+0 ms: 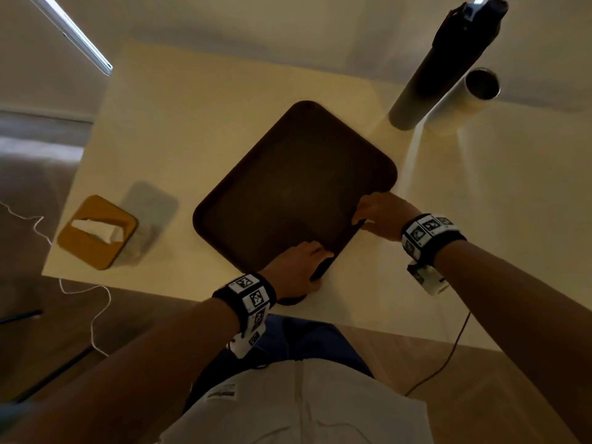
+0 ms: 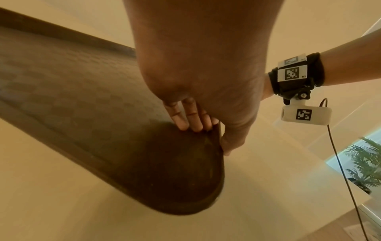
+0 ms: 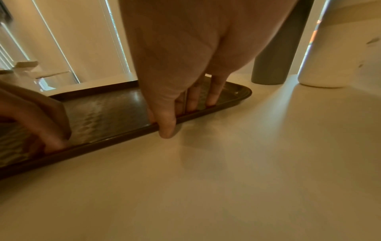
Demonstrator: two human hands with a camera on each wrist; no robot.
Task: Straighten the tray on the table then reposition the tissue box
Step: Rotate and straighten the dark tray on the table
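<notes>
A dark brown tray [image 1: 288,187] lies askew on the cream table [image 1: 192,107], its corners pointing diagonally. My left hand [image 1: 317,265] grips the tray's near corner, fingers [image 2: 185,124] inside the rim and thumb outside. My right hand [image 1: 363,221] pinches the tray's right-hand edge the same way, with its fingers [image 3: 212,99] in the tray [image 3: 107,110] and the thumb down on the table side. An ochre tissue box [image 1: 96,232] with a white tissue sticking out stands near the table's left front corner, apart from both hands.
A tall dark-grey cylinder [image 1: 442,68] and a white cylinder [image 1: 464,97] stand at the back right, close to the tray's far right corner. The table's front edge runs just below my left hand. A white cable [image 1: 96,302] lies on the floor at left.
</notes>
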